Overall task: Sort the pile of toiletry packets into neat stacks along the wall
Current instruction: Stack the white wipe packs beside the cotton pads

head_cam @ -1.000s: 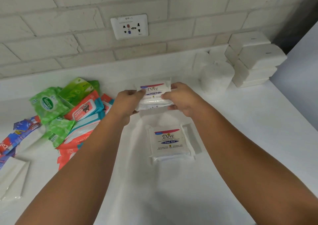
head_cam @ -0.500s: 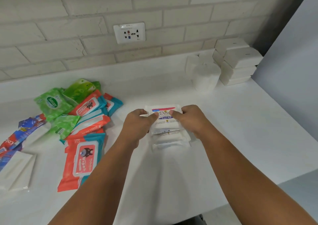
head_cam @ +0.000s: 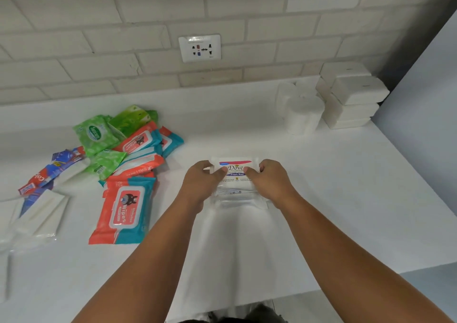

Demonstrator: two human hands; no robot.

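A white Dove packet lies on top of another white packet in the middle of the white counter. My left hand grips its left edge and my right hand grips its right edge, thumbs pressed on the label. To the left lies a loose pile: green Sanicare packets, orange-and-teal wipes packs, toothpaste boxes and white tissue packets.
Stacked white boxes and white rolls stand against the brick wall at the back right. A wall socket sits above the counter. The counter's front edge runs near my forearms; a grey wall closes the right side.
Both hands carried the Dove packet from up near the wall down onto the second Dove packet on the counter. The camera tilted, showing more of the left pile.
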